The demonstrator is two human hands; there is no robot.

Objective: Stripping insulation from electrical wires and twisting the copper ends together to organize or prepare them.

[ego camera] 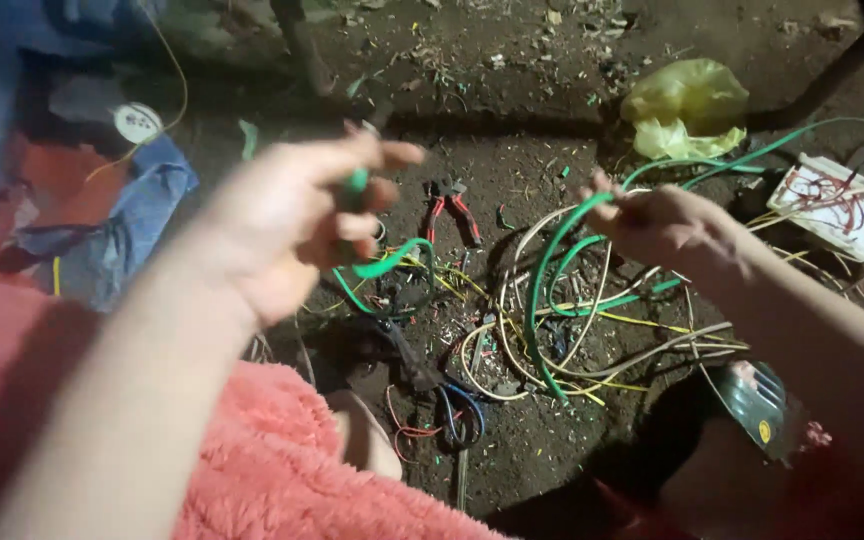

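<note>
My left hand [297,215] is raised over the dirt ground, fingers curled around a green wire [382,265] whose end hangs down in a curl below the palm. My right hand [664,228] pinches another stretch of green wire [552,250] that arcs down into a tangle of white, yellow and green wires [552,340] on the ground between both hands. Red-handled pliers [450,212] lie on the soil just right of my left hand.
A crumpled yellow plastic bag [687,105] lies at the back. A white board with red wires [837,205] sits at far right. Blue and orange cloth [102,215] lies at left, pink fleece [252,470] in the foreground, a dark slipper [757,405] lower right.
</note>
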